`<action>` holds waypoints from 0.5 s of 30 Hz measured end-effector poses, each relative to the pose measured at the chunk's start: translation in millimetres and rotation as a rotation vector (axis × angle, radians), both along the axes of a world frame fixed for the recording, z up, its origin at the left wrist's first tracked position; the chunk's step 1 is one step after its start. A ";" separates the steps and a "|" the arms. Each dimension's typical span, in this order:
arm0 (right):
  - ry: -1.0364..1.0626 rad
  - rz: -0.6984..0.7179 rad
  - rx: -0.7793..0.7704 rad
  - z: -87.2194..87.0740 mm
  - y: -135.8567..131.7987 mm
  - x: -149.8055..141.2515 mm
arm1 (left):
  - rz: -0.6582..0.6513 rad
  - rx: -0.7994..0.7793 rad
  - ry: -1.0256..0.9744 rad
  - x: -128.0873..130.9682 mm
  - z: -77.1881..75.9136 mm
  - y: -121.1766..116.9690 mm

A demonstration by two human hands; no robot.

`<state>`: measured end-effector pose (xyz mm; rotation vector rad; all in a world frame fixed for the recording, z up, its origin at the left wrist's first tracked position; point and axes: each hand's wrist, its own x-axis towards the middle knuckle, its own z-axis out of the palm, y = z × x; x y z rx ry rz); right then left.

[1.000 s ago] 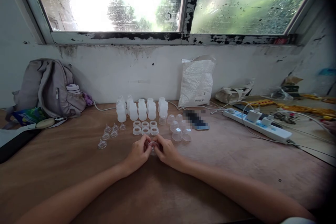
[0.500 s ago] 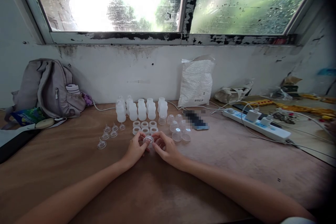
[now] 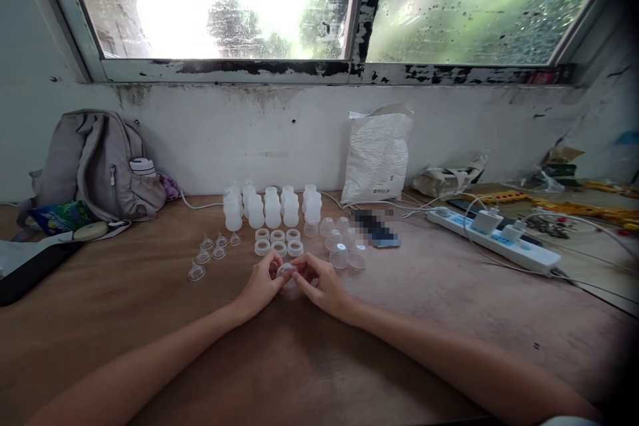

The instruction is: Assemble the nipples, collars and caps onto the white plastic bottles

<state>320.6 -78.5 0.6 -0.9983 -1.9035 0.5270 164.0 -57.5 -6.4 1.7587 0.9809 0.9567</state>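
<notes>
My left hand (image 3: 260, 287) and my right hand (image 3: 323, 287) meet low over the table, both closed on one small round translucent bottle ring (image 3: 286, 270). Thumbs and fingertips pinch it from either side. Something clear appears to sit in the ring, but the fingers hide part of it. Just beyond the hands, several loose white rings (image 3: 278, 249) lie in two rows. To the left are several clear bottle nipples (image 3: 197, 272), tips up. Clear domed caps (image 3: 338, 258) stand in a cluster right of my right hand.
Frosted baby bottles (image 3: 273, 210) stand in rows near the wall. A grey backpack (image 3: 94, 166) is at the left, with a dark phone-like slab (image 3: 34, 273) in front. On the right are a blurred phone (image 3: 377, 229), a white packet (image 3: 378, 156) and a power strip (image 3: 494, 239) with cables.
The ring has tilted between my fingers, and its face shows less than before. Both hands stay close together around it. The whole view has shifted slightly.
</notes>
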 end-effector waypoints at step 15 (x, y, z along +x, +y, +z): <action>-0.023 0.020 0.082 -0.9 -5.0 1.6 | 0.045 0.229 0.205 1.4 2.6 -5.1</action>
